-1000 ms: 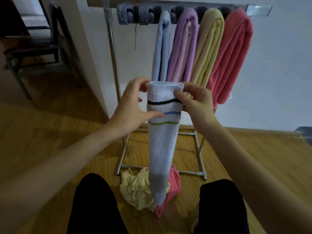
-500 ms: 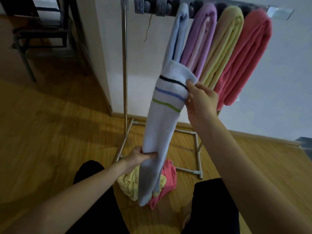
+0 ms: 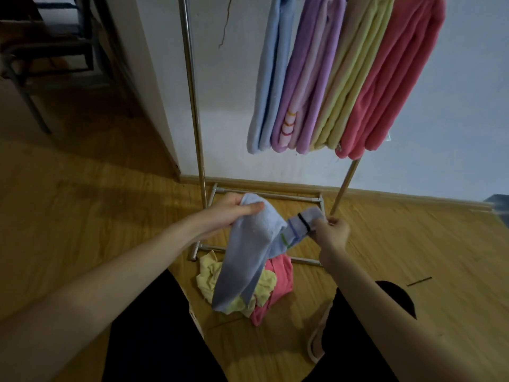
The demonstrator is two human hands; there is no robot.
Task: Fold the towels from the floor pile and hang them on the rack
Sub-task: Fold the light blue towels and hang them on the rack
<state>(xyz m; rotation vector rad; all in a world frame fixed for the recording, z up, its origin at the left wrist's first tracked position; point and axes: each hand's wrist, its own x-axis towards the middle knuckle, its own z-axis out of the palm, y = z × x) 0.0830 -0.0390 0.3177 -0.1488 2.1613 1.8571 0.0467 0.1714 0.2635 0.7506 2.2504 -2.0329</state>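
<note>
1. Holding the light blue striped towel (image 3: 248,244) low over the floor pile (image 3: 264,288): half a second ago it hung long and near upright in front of the rack, striped end high; now it is lowered and bent, the two ends brought close together.
2. Left hand (image 3: 234,212): fingers and thumb curled round the plain end, which it had gripped lower down on the towel's body before. Right hand (image 3: 332,232): pinches the striped end, as earlier.
3. Judgement: another fold (end to end) is under way; hanging not yet begun.
4. Beneath the towel, the pile shows yellow and pink cloth. Count of remaining towels cannot be told; the held towel covers part of it.
5. Beyond the pile, the rack (image 3: 197,128) base and left upright are visible. The top bar is cut off by the frame edge, so free space on it cannot be judged.
6. Above the pile, four folded towels hang: blue (image 3: 268,78), purple (image 3: 308,78), yellow (image 3: 355,73), pink (image 3: 399,78).
7. Left of the rack, dark furniture (image 3: 49,51), too dim to identify.
</note>
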